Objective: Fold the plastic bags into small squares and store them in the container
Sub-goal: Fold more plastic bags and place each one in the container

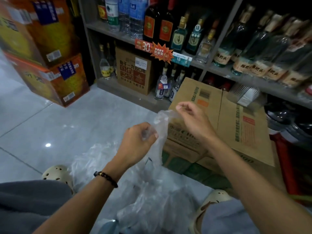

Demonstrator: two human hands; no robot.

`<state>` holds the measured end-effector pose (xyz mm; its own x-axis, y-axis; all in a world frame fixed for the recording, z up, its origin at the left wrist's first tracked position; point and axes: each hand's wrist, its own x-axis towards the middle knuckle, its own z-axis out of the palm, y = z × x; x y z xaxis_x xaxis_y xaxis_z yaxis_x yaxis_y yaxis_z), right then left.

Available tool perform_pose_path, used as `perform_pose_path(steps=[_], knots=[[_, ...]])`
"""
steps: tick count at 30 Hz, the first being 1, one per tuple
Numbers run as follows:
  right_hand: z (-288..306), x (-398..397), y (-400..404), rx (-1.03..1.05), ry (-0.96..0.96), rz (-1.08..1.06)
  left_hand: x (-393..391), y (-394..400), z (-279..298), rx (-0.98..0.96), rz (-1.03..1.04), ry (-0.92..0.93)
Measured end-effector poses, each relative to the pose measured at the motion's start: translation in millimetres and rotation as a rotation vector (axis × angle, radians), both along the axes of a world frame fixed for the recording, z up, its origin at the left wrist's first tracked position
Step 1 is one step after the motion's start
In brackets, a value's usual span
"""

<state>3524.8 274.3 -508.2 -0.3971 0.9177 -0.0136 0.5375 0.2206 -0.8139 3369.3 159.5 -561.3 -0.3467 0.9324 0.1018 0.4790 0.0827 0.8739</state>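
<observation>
A clear plastic bag (159, 132) hangs stretched between my two hands above the floor. My left hand (138, 144) grips its lower bunched part in a closed fist. My right hand (194, 119) pinches the bag's upper end between thumb and fingers, slightly higher and to the right. Below my hands, a loose heap of more clear plastic bags (143, 191) lies crumpled on the grey tiled floor between my feet. I see no storage container that I can tell apart from the boxes.
Brown cardboard boxes (236, 125) stand stacked right behind my hands. Grey shelves (108, 29) full of bottles fill the back and right. Orange cartons (50, 76) are stacked at the left. My pale perforated clogs (57, 173) rest on the floor tiles (67, 129).
</observation>
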Motion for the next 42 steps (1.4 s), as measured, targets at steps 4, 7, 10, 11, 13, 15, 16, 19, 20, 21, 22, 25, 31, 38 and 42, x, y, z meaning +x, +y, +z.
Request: perform_pose_path(steps=[4,7,10,11,13,15,16,19,20,21,22,25,31,38,42], knots=[[13,10,-4,-0.046,-0.080,0.405,-13,7,16,-0.046,-0.201,-0.139],[13,7,-2,0.022,-0.120,0.410,-18,11,26,-0.081,-0.300,-0.164],[16,11,8,-0.025,-0.026,0.237,-21,15,30,-0.096,-0.187,-0.200],[17,15,12,-0.076,0.012,0.185,-22,16,29,-0.091,-0.124,-0.233],[20,25,18,-0.146,0.092,0.109,-26,19,27,-0.047,-0.011,-0.268],[22,33,24,-0.164,0.133,0.054,-27,22,24,-0.013,0.057,-0.271],[22,36,26,-0.170,0.144,0.035,-27,24,24,-0.004,0.074,-0.276],[22,40,30,-0.174,0.155,0.015,-22,32,22,0.006,0.090,-0.293],[23,41,29,-0.169,0.152,0.025,-19,35,22,0.005,0.084,-0.290],[23,42,29,-0.159,0.143,0.048,-16,39,24,-0.004,0.078,-0.268],[24,43,28,-0.149,0.124,0.079,-11,44,26,-0.007,0.059,-0.220],[28,42,30,-0.148,0.091,0.152,8,63,43,-0.038,-0.117,0.016],[34,66,45,-0.306,0.275,0.155,21,93,56,0.003,-0.224,-0.186],[32,95,62,-0.324,0.086,0.081,20,126,63,-0.052,-0.092,-0.228],[40,94,74,-0.307,0.061,0.147,47,149,75,-0.030,-0.255,-0.174]])
